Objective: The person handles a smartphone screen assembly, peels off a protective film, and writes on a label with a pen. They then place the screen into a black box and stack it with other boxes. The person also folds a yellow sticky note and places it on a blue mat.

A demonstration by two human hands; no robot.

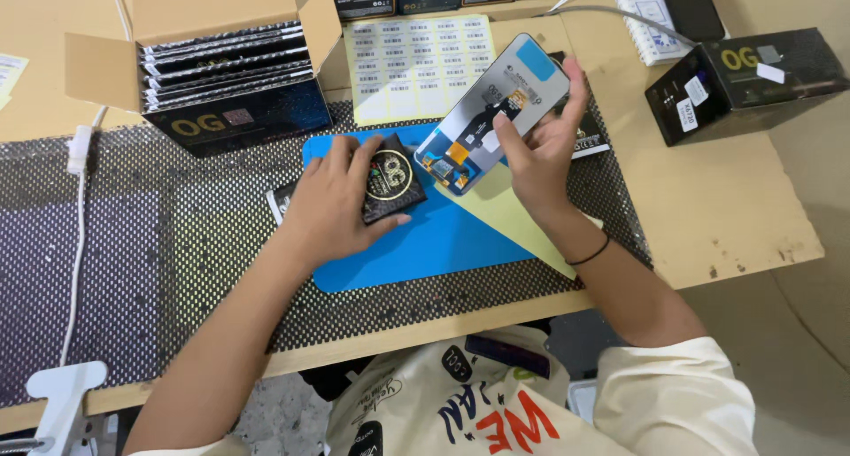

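Note:
My right hand [542,146] holds a phone display panel [482,119] tilted up over the table, its silver back with orange flex cables facing me. My left hand [332,199] presses down on a flat black packet with a gold round emblem [394,177]. The packet lies on a blue work mat [443,239]. A pale yellow sheet [513,217] lies on the mat's right part, under my right wrist.
An open cardboard box of several black packets [226,62] stands at the back left. A sheet of small labels [412,57] lies behind the mat. A black box [744,80] sits at the right. A white cable [78,226] runs down the left, over perforated matting [133,270].

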